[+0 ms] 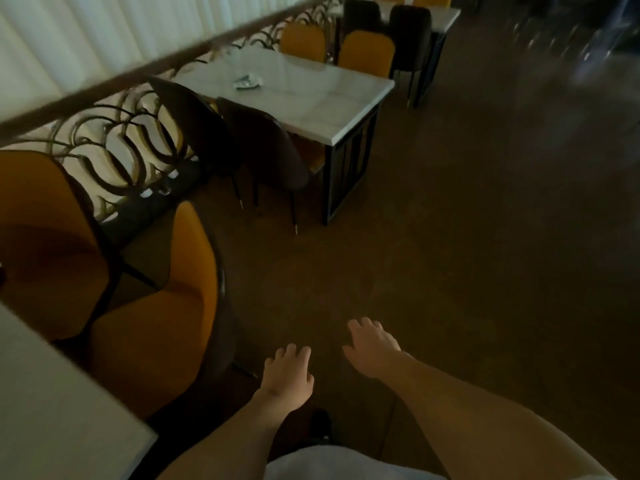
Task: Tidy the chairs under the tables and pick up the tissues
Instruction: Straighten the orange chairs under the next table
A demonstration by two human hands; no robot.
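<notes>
tissue [247,82]: crumpled, pale, lying on the marble top of the middle table [346,109], toward its railing side; well apart from both hands, far ahead and to their left
dark chairs [242,140]: two, side by side at the near side of that table, backs toward the camera, seats partly under the top
far yellow chairs [367,51]: two at the opposite side of the same table, drawn in close to its edge
near yellow chairs [152,306]: two at the left, beside the corner of a near table [52,393]; the closer one stands just left of the left hand, not touching it
left hand [285,374]: palm down, fingers loosely spread and slightly curled, holding nothing, over bare floor
right hand [374,348]: palm down, fingers spread, empty, a little ahead of the left hand and near it
floor [467,254]: dark brown, lies between the hands and the middle table
railing [114,143]: wooden rail with curled metalwork, running along the left behind the tables
curtain [86,32]: pale, pleated, beyond the railing
far table [446,15]: at the top, with two dark chairs at its near side; details blurred
</notes>
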